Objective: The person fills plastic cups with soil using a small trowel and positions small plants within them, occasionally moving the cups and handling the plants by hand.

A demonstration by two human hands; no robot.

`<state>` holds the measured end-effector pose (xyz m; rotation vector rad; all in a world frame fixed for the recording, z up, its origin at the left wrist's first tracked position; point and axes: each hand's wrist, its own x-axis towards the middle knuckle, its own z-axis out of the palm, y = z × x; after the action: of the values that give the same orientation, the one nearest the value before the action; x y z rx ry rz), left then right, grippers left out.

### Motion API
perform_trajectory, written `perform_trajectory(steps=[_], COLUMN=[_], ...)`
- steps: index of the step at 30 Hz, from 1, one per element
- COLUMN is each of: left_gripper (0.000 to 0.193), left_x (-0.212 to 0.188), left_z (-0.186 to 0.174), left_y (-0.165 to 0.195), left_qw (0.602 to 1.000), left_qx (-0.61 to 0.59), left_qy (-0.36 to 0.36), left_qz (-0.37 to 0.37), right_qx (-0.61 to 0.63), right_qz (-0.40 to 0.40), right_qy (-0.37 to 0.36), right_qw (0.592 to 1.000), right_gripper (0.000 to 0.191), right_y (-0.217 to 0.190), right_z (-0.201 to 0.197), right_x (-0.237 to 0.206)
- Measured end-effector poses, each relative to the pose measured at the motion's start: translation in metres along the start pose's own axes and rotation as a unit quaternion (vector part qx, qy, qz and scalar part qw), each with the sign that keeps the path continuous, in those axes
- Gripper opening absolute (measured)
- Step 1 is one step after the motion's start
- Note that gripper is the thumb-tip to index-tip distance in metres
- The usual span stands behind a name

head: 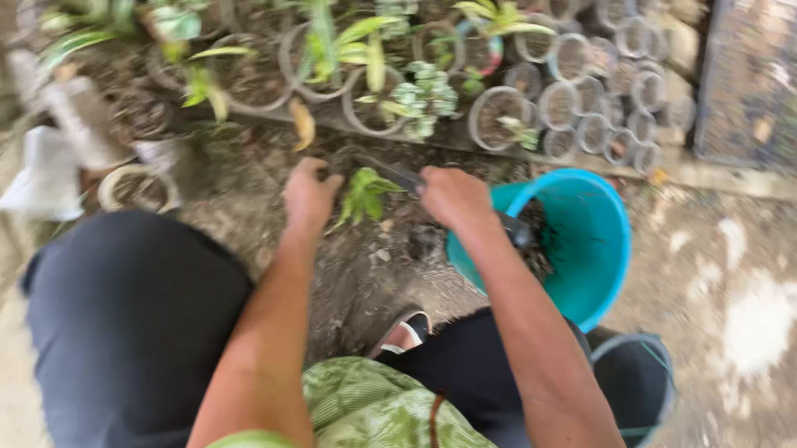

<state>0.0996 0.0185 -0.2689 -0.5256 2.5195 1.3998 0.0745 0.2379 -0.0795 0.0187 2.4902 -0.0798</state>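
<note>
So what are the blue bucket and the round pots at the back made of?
Blue bucket: likely plastic, going by its smooth, even turquoise wall and thin rim. Round pots: grey, dull and thick-rimmed, perhaps cement or cut pipe; the blur leaves it open.

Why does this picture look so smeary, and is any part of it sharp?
Head view: motion blur smears the whole frame, worst at the edges, where the rows of pots streak. The left hand, right hand and small green plant between them are soft too. The blue bucket reads clearest. Light is even daylight, with pale washed-out patches on the ground at right.
</note>
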Motion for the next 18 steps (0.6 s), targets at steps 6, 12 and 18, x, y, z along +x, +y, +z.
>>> perform_trajectory(steps=[6, 12, 18], left_gripper=[0.044, 0.040, 0.043], left_x=[0.005, 0.016, 0.025], left_z=[-0.002, -0.007, -0.005], left_y=[0.011, 0.036, 0.062], left_qw=[1.000, 0.992, 0.979], left_qx=[-0.024, -0.124, -0.167], left_qy=[0.009, 0.016, -0.111], left_qz=[0.005, -0.017, -0.021], right_qx=[-0.015, -0.025, -0.029], right_qz=[0.034, 0.052, 0.065], right_qy=[-0.032, -0.051, -0.048], right_qw=[0.999, 0.997, 0.996], right_gripper=[0.026, 0.026, 0.027], right_y=[-0.006, -0.015, -0.008], right_z=[-0.009, -0.020, -0.021], right_x=[0.001, 0.003, 0.002])
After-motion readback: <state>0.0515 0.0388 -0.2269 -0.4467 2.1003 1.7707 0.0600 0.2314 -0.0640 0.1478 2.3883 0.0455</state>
